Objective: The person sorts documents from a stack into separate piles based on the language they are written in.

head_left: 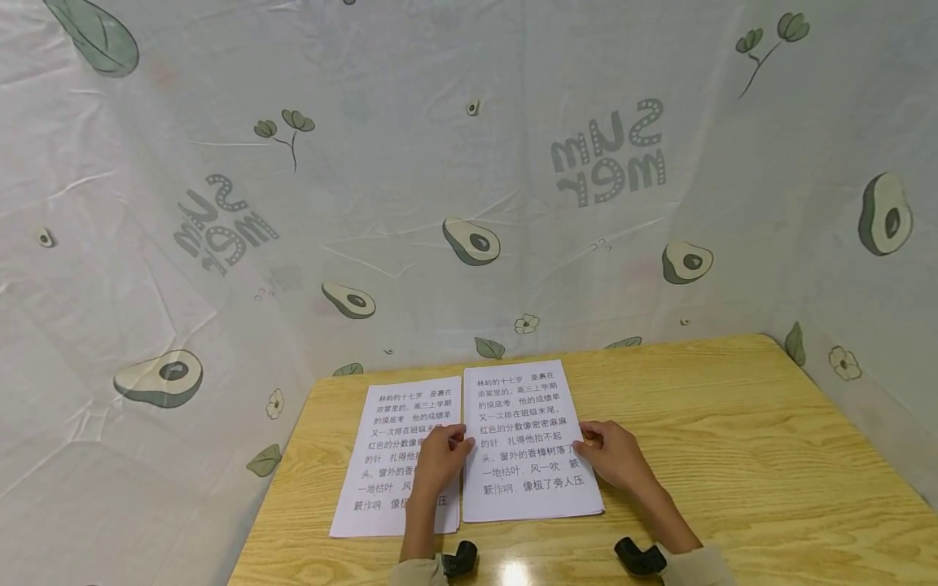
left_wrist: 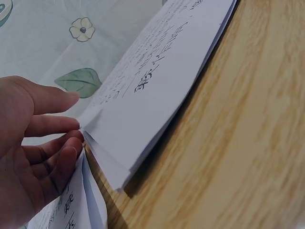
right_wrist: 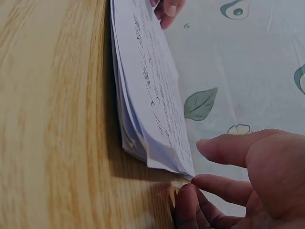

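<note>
So my left hand (head_left: 441,457) and right hand (head_left: 617,457), fingers loose, touch the right stack (head_left: 523,448), which kicks off with "林屿的十七岁".

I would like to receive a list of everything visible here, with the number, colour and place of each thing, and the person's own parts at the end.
Left stack of printed rectangular paper sheets: 1, white with black characters, partly under the left hand
Right stack of printed rectangular paper sheets: 1, white with black characters, between the hands
Wood-grain table: 1, yellow-brown, under both stacks
Cloth-like avocado-print backdrop: at least 1, pale grey with green, around the table
Curved wrist pieces: 2, black, at the wrists
Sleeves: 2, beige, bottom edge
Left hand: 1, bare, right stack's left edge
Right hand: 1, bare, its right edge
</note>
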`<state>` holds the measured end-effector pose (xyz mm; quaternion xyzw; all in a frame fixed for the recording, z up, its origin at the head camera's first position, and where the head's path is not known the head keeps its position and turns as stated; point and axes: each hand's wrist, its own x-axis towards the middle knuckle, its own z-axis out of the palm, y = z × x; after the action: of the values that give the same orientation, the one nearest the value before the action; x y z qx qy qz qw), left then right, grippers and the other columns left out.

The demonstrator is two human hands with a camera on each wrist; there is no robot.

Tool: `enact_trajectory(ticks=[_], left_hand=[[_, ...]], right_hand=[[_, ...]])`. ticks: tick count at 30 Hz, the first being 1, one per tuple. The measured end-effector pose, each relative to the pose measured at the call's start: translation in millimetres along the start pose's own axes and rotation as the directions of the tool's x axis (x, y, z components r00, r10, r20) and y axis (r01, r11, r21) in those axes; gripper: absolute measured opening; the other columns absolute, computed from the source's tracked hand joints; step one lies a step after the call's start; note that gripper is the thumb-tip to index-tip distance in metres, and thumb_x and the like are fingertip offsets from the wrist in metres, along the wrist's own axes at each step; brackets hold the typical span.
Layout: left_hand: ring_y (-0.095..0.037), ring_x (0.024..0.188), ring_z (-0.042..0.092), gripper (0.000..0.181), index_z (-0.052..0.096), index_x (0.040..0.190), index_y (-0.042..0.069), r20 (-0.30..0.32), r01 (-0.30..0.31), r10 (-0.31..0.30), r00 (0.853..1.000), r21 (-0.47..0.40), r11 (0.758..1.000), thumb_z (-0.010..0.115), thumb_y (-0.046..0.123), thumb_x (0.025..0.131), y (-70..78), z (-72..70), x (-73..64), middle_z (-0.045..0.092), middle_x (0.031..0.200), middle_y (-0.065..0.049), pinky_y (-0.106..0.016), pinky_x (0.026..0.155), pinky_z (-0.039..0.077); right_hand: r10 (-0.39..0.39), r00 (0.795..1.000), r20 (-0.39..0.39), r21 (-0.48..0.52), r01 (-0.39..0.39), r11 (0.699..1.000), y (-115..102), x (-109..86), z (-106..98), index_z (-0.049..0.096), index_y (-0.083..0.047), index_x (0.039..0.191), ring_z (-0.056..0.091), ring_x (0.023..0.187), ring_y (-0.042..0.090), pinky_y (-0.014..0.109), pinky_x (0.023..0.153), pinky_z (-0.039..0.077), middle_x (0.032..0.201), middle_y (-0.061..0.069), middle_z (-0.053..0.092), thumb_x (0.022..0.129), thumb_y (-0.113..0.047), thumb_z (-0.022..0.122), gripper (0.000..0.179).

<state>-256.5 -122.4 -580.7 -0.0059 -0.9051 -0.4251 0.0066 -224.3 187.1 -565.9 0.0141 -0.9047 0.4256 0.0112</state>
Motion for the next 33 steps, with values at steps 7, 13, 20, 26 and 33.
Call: enact_trajectory(ticks=[7, 13, 20, 26, 33], left_hand=[[-0.016, 0.091, 0.062, 0.039, 0.075, 0.132, 0.002, 0.003, -0.011, 0.011, 1.000, -0.003, 1.000, 0.076, 0.021, 0.098, 0.2, -0.4, 1.4, 0.068, 0.107, -0.006, -0.025, 0.071, 0.052], [-0.015, 0.092, 0.062, 0.037, 0.075, 0.133, 0.005, -0.002, -0.043, 0.043, 0.999, 0.000, 0.999, 0.075, 0.022, 0.100, 3.3, -1.4, 1.1, 0.070, 0.110, -0.007, -0.026, 0.073, 0.053], [-0.016, 0.095, 0.065, 0.037, 0.074, 0.135, 0.009, -0.002, -0.091, 0.091, 0.996, -0.036, 0.995, 0.074, 0.023, 0.101, 12.3, -4.2, 0.0, 0.070, 0.112, -0.008, -0.027, 0.075, 0.054], [-0.017, 0.094, 0.068, 0.041, 0.072, 0.138, 0.008, 0.026, -0.072, 0.076, 0.997, -0.136, 0.988, 0.076, 0.021, 0.099, 18.2, -1.1, -2.0, 0.071, 0.113, -0.008, -0.026, 0.069, 0.058], [-0.014, 0.089, 0.068, 0.045, 0.070, 0.138, 0.005, 0.027, -0.063, 0.068, 0.997, -0.154, 0.986, 0.077, 0.007, 0.094, 20.3, 3.1, -4.9, 0.072, 0.111, -0.009, -0.025, 0.065, 0.058]], right_hand=[[-0.001, 1.000, 0.002, -0.003, 0.001, 1.000, 0, 0.3, 0, 0.067, 0.011, 0.135, 0.061, 0.088, 0.019, 0.030, 0.074, 0.048, 0.114, 0.020, 0.071, 0.097, -0.014, 0.075, 0.047], [0.009, 1.000, 0.000, 0.016, -0.009, 1.000, -1, -0.2, 0, 0.064, 0.013, 0.138, 0.067, 0.094, 0.025, 0.031, 0.076, 0.052, 0.120, 0.024, 0.070, 0.098, -0.014, 0.075, 0.049], [0.013, 1.000, 0.006, 0.060, -0.013, 0.998, -3, -1.2, 0, 0.065, 0.009, 0.138, 0.072, 0.100, 0.027, 0.027, 0.075, 0.055, 0.120, 0.022, 0.070, 0.099, -0.013, 0.074, 0.046], [-0.014, 1.000, -0.004, 0.072, 0.015, 0.997, -6, -1.3, -1, 0.069, 0.006, 0.135, 0.071, 0.097, 0.022, 0.027, 0.078, 0.055, 0.115, 0.015, 0.074, 0.098, -0.012, 0.076, 0.042], [-0.004, 1.000, -0.006, 0.097, 0.005, 0.995, -8, -2.1, -2, 0.067, 0.007, 0.136, 0.072, 0.095, 0.021, 0.024, 0.077, 0.056, 0.114, 0.016, 0.075, 0.096, -0.006, 0.074, 0.043]])
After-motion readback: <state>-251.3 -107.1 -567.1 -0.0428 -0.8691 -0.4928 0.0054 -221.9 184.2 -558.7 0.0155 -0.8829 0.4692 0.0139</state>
